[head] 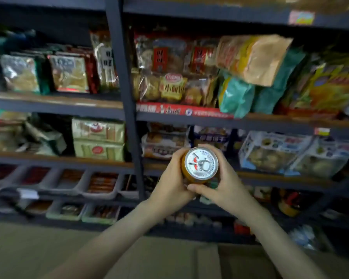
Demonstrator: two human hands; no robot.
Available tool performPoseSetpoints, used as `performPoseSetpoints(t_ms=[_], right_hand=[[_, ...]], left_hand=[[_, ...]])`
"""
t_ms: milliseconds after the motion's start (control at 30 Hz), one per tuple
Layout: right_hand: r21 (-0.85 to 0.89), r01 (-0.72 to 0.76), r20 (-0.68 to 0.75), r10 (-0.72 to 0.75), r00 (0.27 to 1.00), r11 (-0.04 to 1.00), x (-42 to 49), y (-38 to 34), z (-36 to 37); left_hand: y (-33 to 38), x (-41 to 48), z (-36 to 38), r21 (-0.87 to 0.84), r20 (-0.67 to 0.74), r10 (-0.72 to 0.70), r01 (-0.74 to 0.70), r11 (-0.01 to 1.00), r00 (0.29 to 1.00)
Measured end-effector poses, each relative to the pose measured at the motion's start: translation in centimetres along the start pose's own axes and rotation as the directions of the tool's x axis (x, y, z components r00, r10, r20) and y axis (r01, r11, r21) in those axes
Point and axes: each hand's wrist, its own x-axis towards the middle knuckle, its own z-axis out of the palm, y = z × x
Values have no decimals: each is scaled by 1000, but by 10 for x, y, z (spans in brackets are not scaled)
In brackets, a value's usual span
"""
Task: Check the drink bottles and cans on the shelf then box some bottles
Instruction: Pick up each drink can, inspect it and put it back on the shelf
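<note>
Forearms are nearest to me, one from the near left and one from the near right, above what seems to be a brown carton (208, 262); they meet in the middle. The left hand (170, 178) wraps the left side of the can (201, 163) with curled fingers. The right hand (222, 186) holds its right and lower side, the thumb lying under the rim, so both hands grip it. The can is in the air in front of the shelf (127, 97), tipped so that the silver lid with its pull ring faces me; the side wall looks orange. I judge the body stiff but thin: firm to hold, easy to dent if squeezed, smooth and perhaps slippery, rather heavy if full. The best hold is round the side wall, not at the ring. Small print runs round the lid rim beside red marks, but I cannot read it. Far on the shelf, a yellow snack pack (172, 87) shows characters, probably 小面包; the red strip (181, 110) under it is too blurred.
</note>
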Motion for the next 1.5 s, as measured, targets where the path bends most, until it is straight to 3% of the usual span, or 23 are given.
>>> performPoseSetpoints(t_ms=[100, 267, 367, 400, 467, 567, 633, 700, 867, 1000, 1133, 1367, 1500], right_hand=[[119, -90, 54, 84, 995, 989, -31, 12, 33], [147, -155, -35, 161, 986, 977, -52, 22, 61], [336, -331, 5, 349, 937, 882, -55, 15, 68], [481, -377, 36, 411, 911, 792, -55, 13, 71], [769, -420, 141, 512, 847, 483, -56, 13, 78], [886, -462, 357, 597, 718, 26, -59, 15, 92], [871, -472, 446, 618, 647, -135, -61, 15, 104], [841, -489, 516, 608, 603, -230, -64, 14, 115], [829, -493, 547, 569, 614, -265, -66, 9, 124], [827, -492, 556, 526, 643, -274, -68, 14, 122], [871, -409, 490, 431, 758, -271, -70, 18, 117], [881, -322, 440, 348, 828, -347, -75, 15, 117], [858, -371, 502, 429, 751, -354, -71, 12, 108]], left_hand=[[-14, -44, -3, 114, 69, -85, 77, 990, 994], [-16, -76, -6, 231, 76, -182, 160, 960, 980], [-10, -89, -12, 245, 54, -216, 197, 949, 975], [-9, -93, -15, 227, 47, -241, 224, 948, 969], [-8, -100, -24, 189, 41, -300, 287, 939, 953], [-4, -110, -36, 242, 88, -288, 260, 935, 953], [-4, -114, -40, 263, 99, -270, 237, 935, 958], [-5, -112, -42, 263, 118, -279, 241, 934, 953], [-2, -105, -47, 270, 102, -328, 291, 918, 939], [-1, -94, -50, 145, -10, -408, 405, 903, 913], [4, -85, -50, 21, -5, -461, 461, 887, 887], [17, -82, -41, 0, 17, -318, 318, 948, 948], [16, -80, -45, 85, 135, -195, 185, 979, 971]])
